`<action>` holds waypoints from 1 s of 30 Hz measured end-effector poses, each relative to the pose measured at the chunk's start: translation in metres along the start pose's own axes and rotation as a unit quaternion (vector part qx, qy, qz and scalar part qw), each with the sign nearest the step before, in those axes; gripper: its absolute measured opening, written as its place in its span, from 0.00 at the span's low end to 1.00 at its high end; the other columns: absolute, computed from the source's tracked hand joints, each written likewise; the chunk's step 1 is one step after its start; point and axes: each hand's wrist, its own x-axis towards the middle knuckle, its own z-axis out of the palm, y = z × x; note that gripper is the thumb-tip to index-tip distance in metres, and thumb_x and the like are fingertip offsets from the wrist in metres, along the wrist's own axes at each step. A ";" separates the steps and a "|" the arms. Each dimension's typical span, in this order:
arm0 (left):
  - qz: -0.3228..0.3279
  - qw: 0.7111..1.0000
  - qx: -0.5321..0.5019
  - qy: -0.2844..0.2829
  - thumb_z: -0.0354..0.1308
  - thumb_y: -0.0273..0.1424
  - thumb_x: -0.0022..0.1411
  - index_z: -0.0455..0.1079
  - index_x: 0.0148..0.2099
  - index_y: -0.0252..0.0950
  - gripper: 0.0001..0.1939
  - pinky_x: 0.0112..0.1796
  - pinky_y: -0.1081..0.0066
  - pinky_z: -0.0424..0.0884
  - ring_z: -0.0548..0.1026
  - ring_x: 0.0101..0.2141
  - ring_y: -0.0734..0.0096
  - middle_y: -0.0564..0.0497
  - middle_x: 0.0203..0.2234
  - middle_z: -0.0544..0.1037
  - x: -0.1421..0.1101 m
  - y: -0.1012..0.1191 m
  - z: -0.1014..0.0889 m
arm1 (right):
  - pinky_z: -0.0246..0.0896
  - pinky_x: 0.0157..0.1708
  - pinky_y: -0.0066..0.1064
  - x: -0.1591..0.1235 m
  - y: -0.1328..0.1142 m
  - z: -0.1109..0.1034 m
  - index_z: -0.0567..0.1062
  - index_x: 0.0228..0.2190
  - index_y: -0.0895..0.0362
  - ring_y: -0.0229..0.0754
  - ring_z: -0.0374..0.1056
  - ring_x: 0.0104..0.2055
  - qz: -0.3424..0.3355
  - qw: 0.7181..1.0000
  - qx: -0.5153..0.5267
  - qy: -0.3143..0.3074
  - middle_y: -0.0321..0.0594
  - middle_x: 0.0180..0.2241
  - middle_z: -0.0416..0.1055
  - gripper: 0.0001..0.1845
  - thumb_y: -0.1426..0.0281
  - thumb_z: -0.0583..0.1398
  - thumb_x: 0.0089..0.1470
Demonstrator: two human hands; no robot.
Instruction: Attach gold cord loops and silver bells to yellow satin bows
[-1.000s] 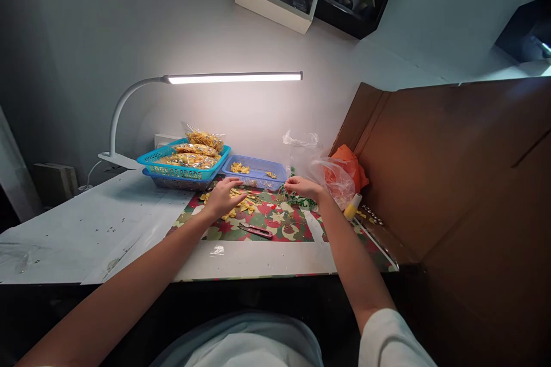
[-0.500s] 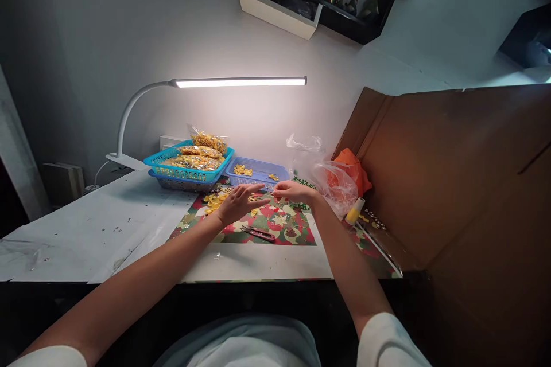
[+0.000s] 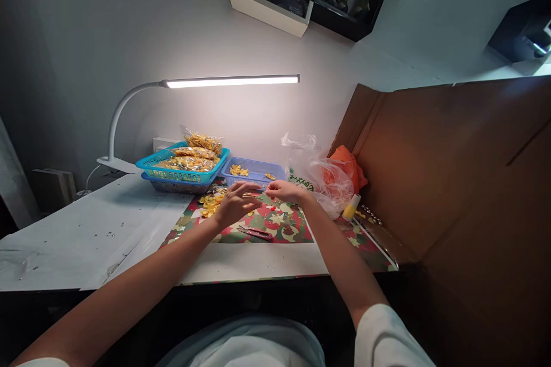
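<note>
My left hand (image 3: 236, 204) hovers over the patterned mat with its fingers apart and slightly bent; no object shows in it. Close by on the right, my right hand (image 3: 284, 191) has thumb and fingertips pinched together. Whatever the pinch holds is too small to make out. Yellow petal-like pieces (image 3: 210, 204) lie in a heap on the mat (image 3: 284, 229), just left of my left hand and partly hidden by it. Below both hands, a pair of thread snips (image 3: 256, 233) with a dark red handle rests on the mat.
Behind my hands stands a blue-purple basket (image 3: 275, 172) with a few yellow pieces. A turquoise basket (image 3: 142, 165) of filled bags is stacked at left, under a lamp (image 3: 232, 81). Plastic bags (image 3: 340, 183), a yellow bottle (image 3: 350, 208) and a cardboard box (image 3: 451, 166) are to the right.
The whole view has shifted slightly. My left hand's fingers have bent a little and its thumb sits nearer to them. The right hand keeps its pinch beside it.
</note>
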 end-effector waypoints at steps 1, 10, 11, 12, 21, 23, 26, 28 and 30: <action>-0.017 1.000 -0.012 0.011 0.63 0.38 0.62 0.80 0.31 0.45 0.08 0.52 0.58 0.67 0.75 0.47 0.59 0.50 0.45 0.82 0.000 0.001 -0.001 | 0.72 0.40 0.38 0.003 -0.001 0.004 0.73 0.45 0.60 0.42 0.72 0.40 -0.003 1.000 0.003 0.023 0.41 0.43 0.73 0.14 0.64 0.60 0.62; -0.179 0.980 -0.082 0.002 0.58 0.41 0.67 0.74 0.38 0.33 0.15 0.37 0.64 0.76 0.78 0.33 0.68 0.51 0.32 0.80 -0.002 -0.008 -0.009 | 0.63 0.50 0.39 -0.014 0.004 0.047 0.73 0.45 0.57 0.45 0.66 0.50 -0.090 0.948 0.100 0.290 0.45 0.49 0.68 0.14 0.68 0.63 0.55; -0.190 0.978 -0.084 -0.010 0.58 0.41 0.67 0.74 0.38 0.32 0.15 0.36 0.64 0.76 0.78 0.32 0.69 0.51 0.31 0.79 -0.003 -0.008 -0.009 | 0.63 0.51 0.39 -0.018 0.006 0.053 0.74 0.44 0.57 0.45 0.66 0.49 -0.100 0.941 0.113 0.303 0.44 0.49 0.68 0.15 0.68 0.63 0.54; -0.198 0.976 -0.085 -0.023 0.58 0.40 0.67 0.74 0.38 0.32 0.15 0.35 0.65 0.76 0.78 0.31 0.69 0.52 0.31 0.79 -0.004 -0.008 -0.009 | 0.62 0.51 0.38 -0.020 0.007 0.058 0.74 0.43 0.56 0.46 0.66 0.50 -0.110 0.935 0.126 0.312 0.44 0.48 0.68 0.15 0.68 0.64 0.52; -0.201 0.972 -0.073 -0.098 0.61 0.37 0.65 0.74 0.38 0.33 0.11 0.41 0.60 0.74 0.77 0.37 0.66 0.51 0.34 0.78 -0.006 -0.006 -0.006 | 0.55 0.58 0.41 -0.013 0.007 0.085 0.82 0.32 0.48 0.48 0.66 0.51 -0.156 0.921 0.235 0.268 0.39 0.41 0.73 0.08 0.67 0.71 0.45; -0.200 0.969 -0.086 -0.113 0.61 0.37 0.65 0.74 0.37 0.33 0.11 0.41 0.60 0.74 0.77 0.36 0.66 0.51 0.33 0.78 -0.006 -0.006 -0.006 | 0.59 0.56 0.42 -0.011 0.012 0.089 0.81 0.29 0.51 0.48 0.67 0.50 -0.130 0.915 0.275 0.266 0.41 0.39 0.74 0.04 0.65 0.69 0.48; -0.210 0.960 -0.123 -0.136 0.62 0.38 0.64 0.74 0.36 0.33 0.12 0.38 0.63 0.75 0.77 0.34 0.68 0.51 0.32 0.78 -0.007 -0.003 -0.005 | 0.66 0.49 0.43 -0.008 0.023 0.091 0.78 0.34 0.58 0.45 0.70 0.46 -0.083 0.903 0.342 0.247 0.42 0.41 0.74 0.09 0.64 0.64 0.57; -0.225 0.951 -0.152 -0.149 0.61 0.38 0.65 0.73 0.36 0.32 0.12 0.36 0.64 0.75 0.77 0.32 0.69 0.52 0.31 0.78 -0.007 -0.002 -0.005 | 0.69 0.45 0.42 -0.006 0.030 0.091 0.75 0.41 0.60 0.43 0.72 0.44 -0.055 0.892 0.386 0.228 0.42 0.43 0.74 0.12 0.64 0.61 0.61; -0.245 0.940 -0.180 -0.156 0.60 0.38 0.66 0.73 0.37 0.32 0.13 0.34 0.65 0.76 0.77 0.32 0.69 0.52 0.32 0.78 -0.008 -0.002 -0.005 | 0.71 0.44 0.41 -0.005 0.035 0.090 0.73 0.46 0.60 0.43 0.72 0.44 -0.033 0.877 0.429 0.214 0.43 0.46 0.73 0.14 0.64 0.60 0.63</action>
